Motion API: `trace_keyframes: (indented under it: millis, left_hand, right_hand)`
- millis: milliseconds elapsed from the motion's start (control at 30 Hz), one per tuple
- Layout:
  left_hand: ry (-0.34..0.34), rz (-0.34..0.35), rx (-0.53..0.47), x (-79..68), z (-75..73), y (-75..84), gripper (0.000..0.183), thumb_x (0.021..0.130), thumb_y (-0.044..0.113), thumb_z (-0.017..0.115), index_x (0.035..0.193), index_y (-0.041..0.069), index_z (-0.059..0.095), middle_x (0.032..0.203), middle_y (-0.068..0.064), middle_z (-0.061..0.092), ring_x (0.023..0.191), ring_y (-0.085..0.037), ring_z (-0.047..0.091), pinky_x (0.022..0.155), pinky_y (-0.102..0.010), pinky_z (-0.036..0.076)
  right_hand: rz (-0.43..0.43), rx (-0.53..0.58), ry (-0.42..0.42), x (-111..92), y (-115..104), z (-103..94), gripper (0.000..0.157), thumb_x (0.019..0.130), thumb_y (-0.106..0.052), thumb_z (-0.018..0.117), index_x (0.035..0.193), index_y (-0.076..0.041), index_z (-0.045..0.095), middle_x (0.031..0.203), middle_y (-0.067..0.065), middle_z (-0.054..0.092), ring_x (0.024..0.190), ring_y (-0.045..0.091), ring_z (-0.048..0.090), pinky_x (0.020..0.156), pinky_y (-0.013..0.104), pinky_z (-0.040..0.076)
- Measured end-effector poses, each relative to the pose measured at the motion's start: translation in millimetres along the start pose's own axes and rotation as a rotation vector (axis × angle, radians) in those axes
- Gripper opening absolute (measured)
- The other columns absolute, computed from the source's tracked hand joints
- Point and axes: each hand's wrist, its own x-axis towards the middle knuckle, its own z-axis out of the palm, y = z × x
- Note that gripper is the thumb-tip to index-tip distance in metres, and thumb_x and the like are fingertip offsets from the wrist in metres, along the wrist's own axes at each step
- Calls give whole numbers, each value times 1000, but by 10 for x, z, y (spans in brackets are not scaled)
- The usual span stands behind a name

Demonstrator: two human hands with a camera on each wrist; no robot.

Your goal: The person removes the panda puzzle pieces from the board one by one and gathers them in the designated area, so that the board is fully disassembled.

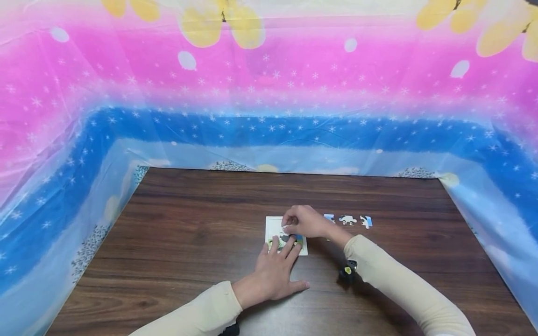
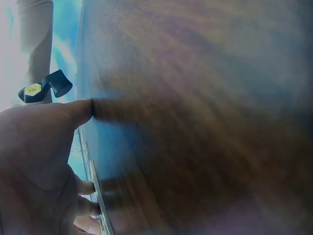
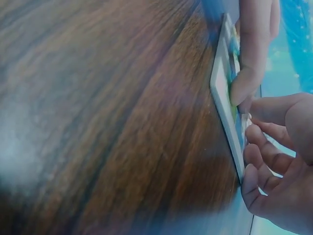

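Observation:
A small jigsaw puzzle tray (image 1: 268,228) with a white border lies on the table, with picture pieces fitted in its lower part. My left hand (image 1: 273,275) spreads its fingers flat over the near side, fingertips pressing on the picture and thumb out on the wood. Over the tray's upper part, my right hand (image 1: 307,221) pinches a puzzle piece (image 1: 286,229) between thumb and forefinger, mostly hidden by the fingers. In the right wrist view, both hands' fingertips meet close together above the tray's edge (image 3: 221,90).
Several loose jigsaw pieces (image 1: 348,219) lie right of the tray, one partly behind my right wrist. A black wrist device (image 1: 348,270) hangs below the right cuff. Behind the brown wooden table (image 1: 189,205) hangs a pink and blue patterned cloth (image 1: 269,93).

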Motion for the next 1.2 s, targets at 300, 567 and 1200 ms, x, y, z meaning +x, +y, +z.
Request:
trace_keyframes:
  millis: [300, 567, 1200]
  left_hand:
    - [20, 23, 13, -2, 14, 8, 94, 91, 81, 41, 161, 20, 32, 169, -2, 27, 150, -43, 29, 116, -58, 35]
    - [31, 28, 17, 0, 24, 11, 93, 92, 81, 41, 161, 20, 32, 169, -4, 27, 149, -45, 31, 115, -59, 35]
    - [71, 35, 48, -45, 14, 41, 90, 93, 78, 42, 161, 19, 34, 168, -7, 29, 146, -46, 35, 113, -59, 37]
  right_hand:
    - [-12, 138, 7, -49, -16, -55, 7, 97, -15, 71, 105, -16, 70, 93, -8, 67, 87, 7, 63, 79, 32, 54]
    - [-9, 174, 88, -189, 5, -259, 17, 98, -19, 71, 113, -10, 72, 96, -6, 70, 89, 9, 66, 84, 34, 57]
    - [196, 121, 194, -982, 575, -680, 9, 95, -23, 75, 103, -17, 74, 90, -7, 71, 84, 14, 65, 72, 34, 52]
